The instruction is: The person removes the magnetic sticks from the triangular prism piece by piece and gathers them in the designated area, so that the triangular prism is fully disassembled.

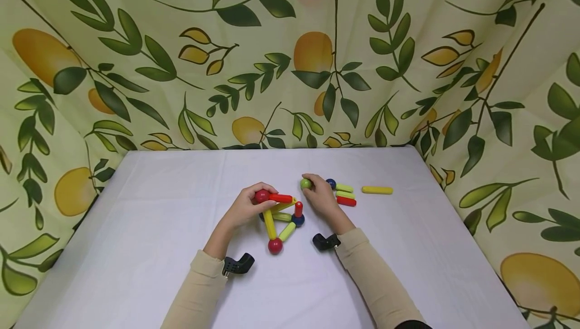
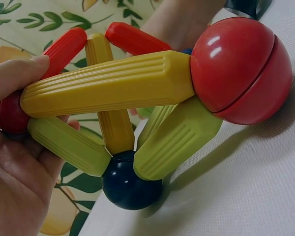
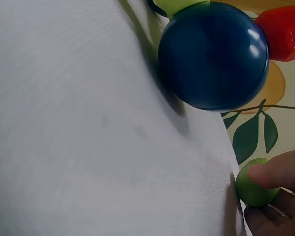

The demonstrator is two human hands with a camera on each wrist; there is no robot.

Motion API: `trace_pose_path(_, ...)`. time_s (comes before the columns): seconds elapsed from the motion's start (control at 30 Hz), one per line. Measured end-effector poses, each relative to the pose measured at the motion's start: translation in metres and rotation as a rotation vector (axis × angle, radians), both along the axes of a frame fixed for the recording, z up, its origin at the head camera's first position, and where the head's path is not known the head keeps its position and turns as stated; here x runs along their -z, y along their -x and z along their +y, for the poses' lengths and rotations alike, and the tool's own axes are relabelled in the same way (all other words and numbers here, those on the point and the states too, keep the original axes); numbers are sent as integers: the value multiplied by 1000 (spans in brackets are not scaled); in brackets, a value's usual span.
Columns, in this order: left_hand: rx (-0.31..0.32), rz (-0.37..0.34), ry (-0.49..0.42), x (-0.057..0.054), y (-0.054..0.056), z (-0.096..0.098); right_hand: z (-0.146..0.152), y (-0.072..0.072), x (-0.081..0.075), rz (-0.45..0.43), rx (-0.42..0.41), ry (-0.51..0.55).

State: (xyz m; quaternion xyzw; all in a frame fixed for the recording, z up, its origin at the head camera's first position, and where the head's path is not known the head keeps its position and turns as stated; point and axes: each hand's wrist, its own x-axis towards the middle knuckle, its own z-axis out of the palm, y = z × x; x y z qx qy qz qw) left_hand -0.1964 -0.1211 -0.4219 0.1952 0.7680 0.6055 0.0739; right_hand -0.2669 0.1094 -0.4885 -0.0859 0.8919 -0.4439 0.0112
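Note:
My left hand (image 1: 242,207) grips the upper red ball (image 1: 262,196) of a structure of magnetic-looking rods and balls. From that ball a red rod (image 1: 282,198) points right, and a long yellow rod (image 1: 269,224) slopes down to another red ball (image 2: 241,71) on the table. Light green rods (image 2: 179,137) link to a dark blue ball (image 2: 132,181). A second blue ball (image 3: 214,56) at the structure's right carries an upright red rod (image 1: 298,209). Beyond the structure, my right hand (image 1: 322,199) pinches a green ball (image 3: 256,183) between thumb and fingers, low over the white cloth.
Just right of my right hand lie a loose blue ball (image 1: 331,183), light green rods (image 1: 344,188) and a red rod (image 1: 346,201). A yellow rod (image 1: 377,189) lies farther right. A leaf-patterned curtain (image 1: 272,67) stands behind the white table (image 1: 181,168).

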Motion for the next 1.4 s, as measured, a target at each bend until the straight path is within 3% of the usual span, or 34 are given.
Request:
trace_pose_path(0.6,3,-1,6,-1,-1,-1,1,-2,-6,-21,-22,-118)
trace_pose_path(0.97,7,-5,13,-4,-2,0,8,-25,-21,66,-60,-139)
trace_pose_path(1.07,16,-6,8,-2,-1,-1,11,-36,-26,92,-79,-117)
trace_pose_path(1.3,47,0,0,24,14,-9,13,-56,-36,62,-154,57)
trace_pose_path(1.4,62,13,-19,25,15,-14,13,-63,-38,58,-202,125)
